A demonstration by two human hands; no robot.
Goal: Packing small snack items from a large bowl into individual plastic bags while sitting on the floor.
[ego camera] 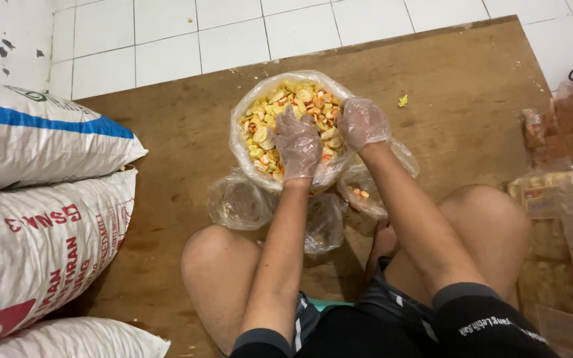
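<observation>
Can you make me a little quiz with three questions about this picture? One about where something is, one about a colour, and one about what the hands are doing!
1. Where are the big woven sacks?
A. On the person's left
B. On the person's lap
C. Inside the bag

2. What colour are most snack pieces in the big clear bag?
A. Blue
B. Yellow
C. Black

3. What covers the left hand and right hand?
A. Nothing
B. Thick wool mittens
C. Thin clear plastic gloves

Answers: 1 A, the sacks are stacked at the left edge. 2 B, the pieces look mostly yellow with some orange. 3 C, crinkly see-through film wraps both hands.
</observation>
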